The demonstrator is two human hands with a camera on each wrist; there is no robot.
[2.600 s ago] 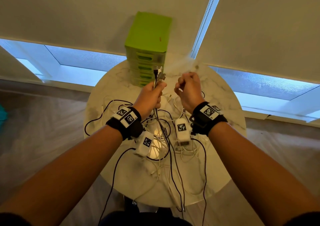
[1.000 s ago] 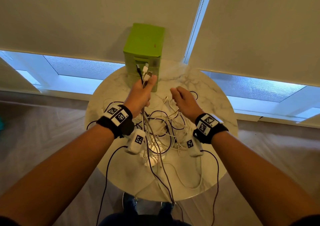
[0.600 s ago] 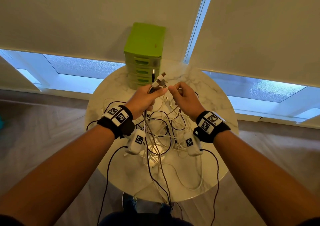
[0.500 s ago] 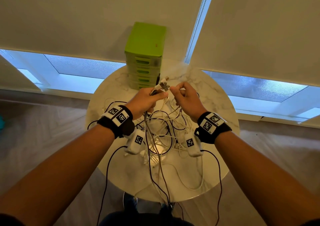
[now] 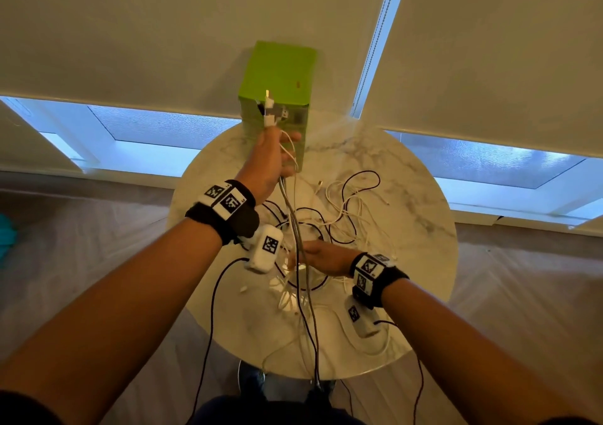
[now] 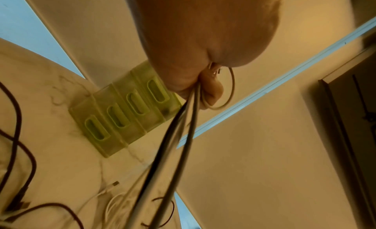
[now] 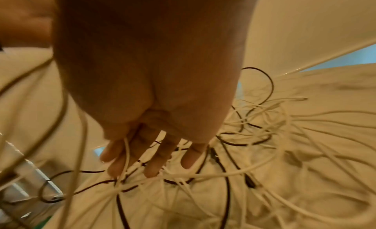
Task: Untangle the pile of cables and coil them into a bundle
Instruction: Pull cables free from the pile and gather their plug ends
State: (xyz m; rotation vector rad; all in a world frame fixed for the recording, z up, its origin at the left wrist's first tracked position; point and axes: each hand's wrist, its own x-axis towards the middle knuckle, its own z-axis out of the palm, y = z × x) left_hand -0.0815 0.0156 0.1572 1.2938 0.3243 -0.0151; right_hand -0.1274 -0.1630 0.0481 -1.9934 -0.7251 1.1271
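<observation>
The head view looks steeply down from above the round marble table (image 5: 408,176), facing the green drawer box (image 5: 277,75) at its far edge. The left wrist view sits low and close, looking up past that box (image 6: 122,118) (drawer fronts visible). The right wrist view hovers just above the cable tangle (image 7: 254,160) on the tabletop.

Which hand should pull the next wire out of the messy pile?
Probably the right hand: it is open, low over the tangled cables. The left hand is raised, already gripping gathered cable ends.
</observation>
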